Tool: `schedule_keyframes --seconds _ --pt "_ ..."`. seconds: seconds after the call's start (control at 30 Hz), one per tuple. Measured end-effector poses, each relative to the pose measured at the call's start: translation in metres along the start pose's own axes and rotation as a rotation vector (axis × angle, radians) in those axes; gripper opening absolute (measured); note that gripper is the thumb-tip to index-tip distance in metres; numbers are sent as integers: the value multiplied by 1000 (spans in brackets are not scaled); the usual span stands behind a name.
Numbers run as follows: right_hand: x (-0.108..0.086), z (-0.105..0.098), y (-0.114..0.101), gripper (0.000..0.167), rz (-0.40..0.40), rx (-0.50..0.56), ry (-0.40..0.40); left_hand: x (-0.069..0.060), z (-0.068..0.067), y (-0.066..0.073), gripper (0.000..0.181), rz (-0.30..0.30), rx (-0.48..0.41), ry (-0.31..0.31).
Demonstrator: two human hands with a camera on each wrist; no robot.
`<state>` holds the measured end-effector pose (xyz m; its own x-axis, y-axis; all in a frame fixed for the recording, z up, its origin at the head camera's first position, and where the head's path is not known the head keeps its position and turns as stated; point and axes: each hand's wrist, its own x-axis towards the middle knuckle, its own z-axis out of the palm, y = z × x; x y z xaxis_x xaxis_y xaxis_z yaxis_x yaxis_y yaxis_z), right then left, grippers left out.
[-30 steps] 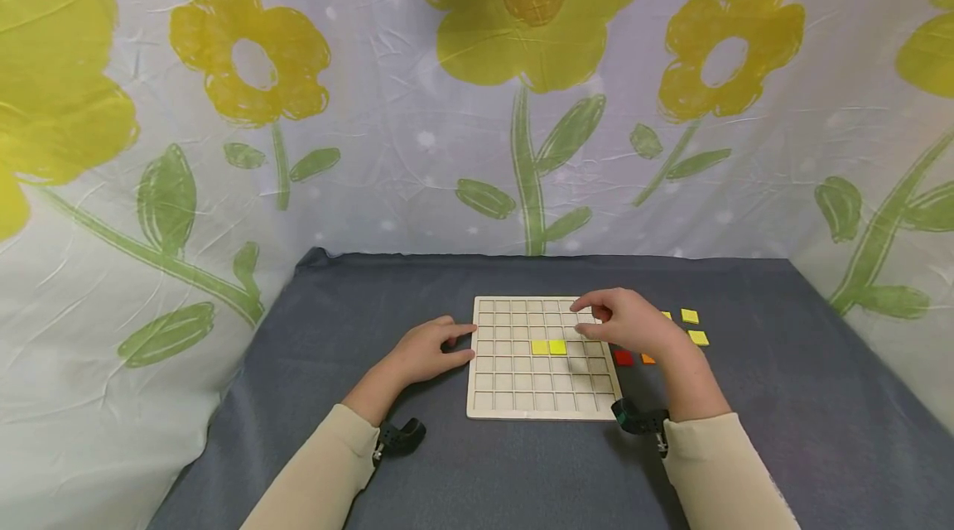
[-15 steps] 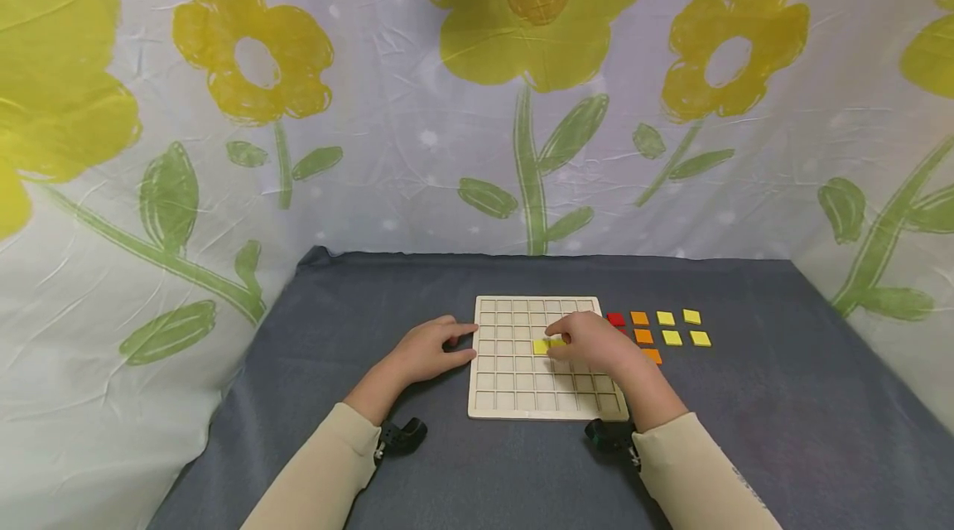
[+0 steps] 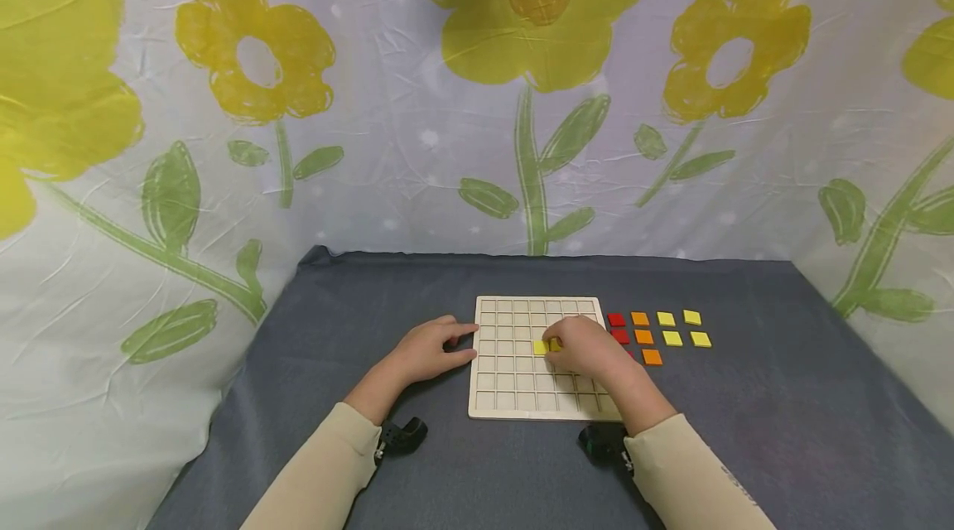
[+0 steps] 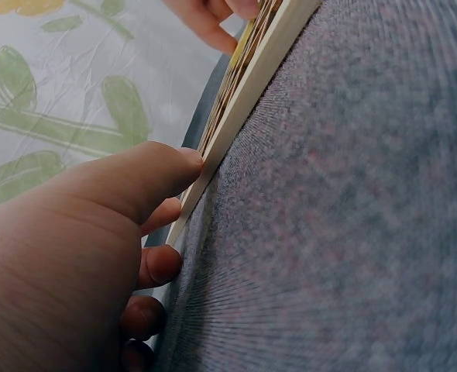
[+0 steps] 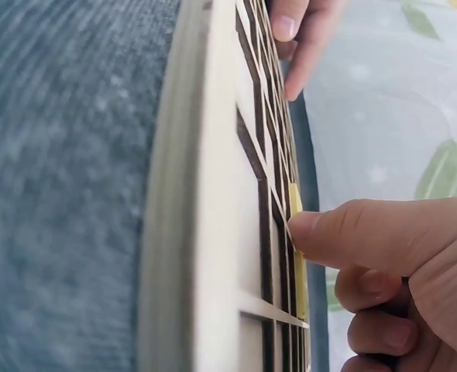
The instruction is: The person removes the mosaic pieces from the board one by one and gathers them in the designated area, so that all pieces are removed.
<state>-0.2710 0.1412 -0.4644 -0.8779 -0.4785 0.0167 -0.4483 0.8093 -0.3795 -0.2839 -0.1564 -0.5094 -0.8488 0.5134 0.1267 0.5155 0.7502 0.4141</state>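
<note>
A light wooden grid board (image 3: 507,406) lies on the dark cloth, with two small yellow square tiles side by side near its middle. My right hand (image 3: 585,349) is over the board and pinches the right-hand yellow tile (image 3: 555,344) between thumb and index finger; the left yellow tile (image 3: 540,347) lies just beside the fingertips. In the right wrist view the thumb (image 5: 310,229) presses at a yellow tile's edge (image 5: 300,283). My left hand (image 3: 428,352) rests against the board's left edge, thumb and index finger touching it, the other fingers loosely bent.
Right of the board lie several loose square tiles in columns: red tiles (image 3: 615,320), orange tiles (image 3: 643,337) and yellow tiles (image 3: 672,338). One red tile is partly hidden by the right wrist. A flowered white curtain (image 3: 387,141) hangs behind the dark cloth-covered table (image 3: 782,397).
The right hand has come left and down from the board's right side onto the right-hand yellow tile, uncovering the loose tiles. The left hand stays in place.
</note>
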Motion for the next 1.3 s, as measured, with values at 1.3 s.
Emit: schedule_keyframes --seconds 1.3 --pt "3 5 10 19 57 105 48 1 0 -1 50 -7 14 -6"
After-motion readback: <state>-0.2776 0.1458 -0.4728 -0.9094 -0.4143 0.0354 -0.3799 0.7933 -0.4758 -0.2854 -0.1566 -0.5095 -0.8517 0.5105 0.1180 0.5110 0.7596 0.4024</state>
